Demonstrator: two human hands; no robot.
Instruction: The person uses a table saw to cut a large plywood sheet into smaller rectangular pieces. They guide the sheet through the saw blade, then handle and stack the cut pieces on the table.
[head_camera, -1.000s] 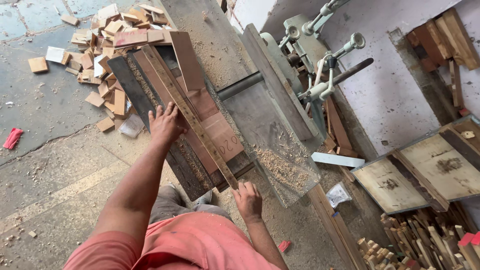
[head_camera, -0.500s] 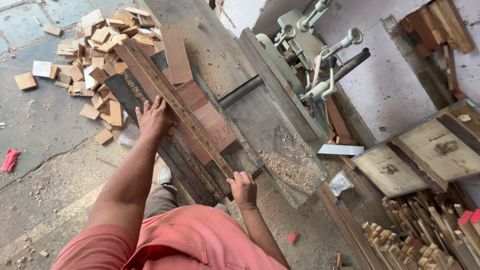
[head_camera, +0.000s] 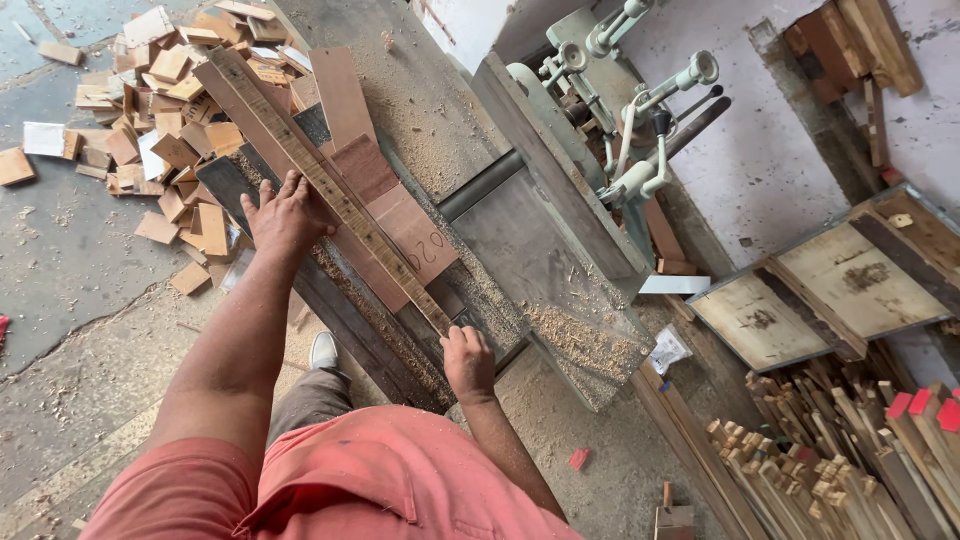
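A long narrow wooden strip (head_camera: 330, 190) lies slanted across boards stacked on a woodworking machine table (head_camera: 520, 240). My left hand (head_camera: 285, 215) rests flat on the strip's middle, fingers spread. My right hand (head_camera: 467, 358) is closed around the strip's near end at the table's edge. Under the strip lie reddish-brown boards (head_camera: 400, 220) and a dark plank (head_camera: 345, 325). Sawdust covers the table around them.
A grey fence (head_camera: 560, 190) with levers and knobs (head_camera: 650, 110) stands beyond the table. Wood offcuts (head_camera: 160, 110) litter the floor at the upper left. Wooden frames (head_camera: 840, 285) lean at right, above a pile of sticks (head_camera: 850, 450). My white shoe (head_camera: 323, 350) shows below the table.
The view has shifted, so the strip and both hands sit higher and further left in the frame. My right hand has closed more tightly around the strip's near end.
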